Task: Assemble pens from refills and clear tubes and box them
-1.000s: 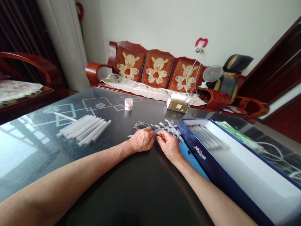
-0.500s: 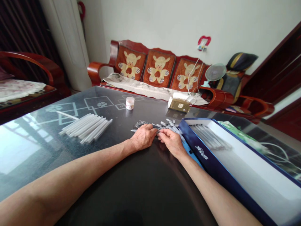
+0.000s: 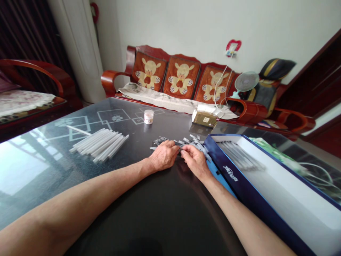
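Note:
My left hand point(image 3: 165, 155) is closed at the middle of the dark table, its fingertips hidden behind the knuckles. Close to its right, my right hand point(image 3: 195, 160) pinches something small that I cannot make out. Beyond the left hand are thin refills with metal tips point(image 3: 160, 140). Pale pen caps point(image 3: 196, 142) are scattered behind the right hand, by the box. Several white pen barrels point(image 3: 102, 143) lie side by side in a pile at the left, with a single barrel point(image 3: 77, 130) behind them.
A long dark-blue box point(image 3: 226, 170) with a white inside holds several assembled pens point(image 3: 239, 156) at the right. Farther back on the table point(image 3: 128, 117) stand a small round jar point(image 3: 148, 117) and a tissue box point(image 3: 204, 118). A wooden sofa point(image 3: 106, 79) is behind.
The view has shifted slightly, moving everything a little to the right in the picture. My hands stay close together, with a slightly wider gap between their fingertips.

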`<state>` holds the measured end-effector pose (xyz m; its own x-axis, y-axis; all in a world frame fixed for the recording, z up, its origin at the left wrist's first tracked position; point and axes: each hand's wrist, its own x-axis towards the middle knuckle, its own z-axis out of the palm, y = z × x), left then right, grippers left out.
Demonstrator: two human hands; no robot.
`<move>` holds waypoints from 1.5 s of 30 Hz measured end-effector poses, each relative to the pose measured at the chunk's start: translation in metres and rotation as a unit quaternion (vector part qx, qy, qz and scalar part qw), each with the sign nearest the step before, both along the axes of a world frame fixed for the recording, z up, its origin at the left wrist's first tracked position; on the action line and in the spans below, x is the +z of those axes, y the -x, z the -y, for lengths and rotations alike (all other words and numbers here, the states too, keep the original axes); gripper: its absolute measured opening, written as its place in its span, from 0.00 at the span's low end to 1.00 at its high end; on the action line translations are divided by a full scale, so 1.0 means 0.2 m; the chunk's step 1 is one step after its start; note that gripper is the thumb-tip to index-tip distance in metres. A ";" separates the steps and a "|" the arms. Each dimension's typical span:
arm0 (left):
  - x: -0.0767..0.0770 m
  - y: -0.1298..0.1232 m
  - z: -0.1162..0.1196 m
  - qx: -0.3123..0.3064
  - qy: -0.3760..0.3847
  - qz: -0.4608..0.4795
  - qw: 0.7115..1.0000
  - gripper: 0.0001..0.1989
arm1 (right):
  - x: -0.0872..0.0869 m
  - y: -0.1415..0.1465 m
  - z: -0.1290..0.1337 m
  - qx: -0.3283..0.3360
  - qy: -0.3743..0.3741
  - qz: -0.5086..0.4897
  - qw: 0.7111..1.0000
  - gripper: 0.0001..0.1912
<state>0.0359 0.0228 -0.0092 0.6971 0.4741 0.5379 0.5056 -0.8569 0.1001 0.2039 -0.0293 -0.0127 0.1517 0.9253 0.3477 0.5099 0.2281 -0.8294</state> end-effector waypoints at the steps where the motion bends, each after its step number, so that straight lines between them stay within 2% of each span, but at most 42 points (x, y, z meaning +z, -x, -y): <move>1: 0.00 0.00 0.00 -0.003 -0.002 0.000 1.000 0.16 | 0.00 0.00 0.00 0.006 0.000 -0.003 1.000 0.11; 7: 0.01 0.00 0.01 -0.016 -0.005 0.000 1.000 0.16 | 0.00 -0.01 0.00 0.017 0.002 0.007 1.000 0.11; 14: 0.01 0.00 0.01 -0.023 -0.031 -0.002 0.999 0.14 | 0.04 0.02 0.02 -0.030 -0.006 0.112 0.993 0.18; 17: 0.01 0.00 0.01 -0.013 -0.032 0.003 0.999 0.14 | 0.05 0.03 0.03 -0.032 0.005 0.078 0.996 0.18; 20: 0.01 0.00 0.01 -0.005 -0.025 -0.002 1.000 0.15 | 0.04 0.02 0.03 -0.007 0.004 0.038 0.999 0.13; 23: 0.01 0.00 0.02 -0.007 -0.022 -0.011 1.000 0.15 | 0.02 0.01 0.02 0.003 -0.006 0.046 0.999 0.11; 27: 0.02 0.00 0.02 -0.014 -0.028 -0.015 0.999 0.14 | 0.02 0.01 0.01 -0.014 -0.014 0.085 0.996 0.15; 30: 0.01 0.00 0.02 -0.016 -0.028 -0.012 0.999 0.14 | 0.03 0.02 0.01 -0.021 -0.010 0.061 0.998 0.17; 36: 0.02 0.00 0.02 -0.011 -0.021 -0.013 1.000 0.15 | 0.05 0.03 0.03 -0.003 -0.013 0.045 0.999 0.09; 42: 0.01 0.00 0.01 -0.018 -0.022 -0.014 1.000 0.14 | 0.03 0.02 0.02 -0.012 -0.002 0.061 0.998 0.18; 45: 0.01 0.00 0.01 -0.018 -0.019 -0.010 1.000 0.14 | 0.04 0.03 0.02 -0.019 0.003 0.040 0.999 0.17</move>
<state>0.0358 0.0206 -0.0078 0.7242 0.4280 0.5407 0.4763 -0.8774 0.0566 0.1978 -0.0342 -0.0046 0.1594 0.9211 0.3552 0.5824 0.2028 -0.7872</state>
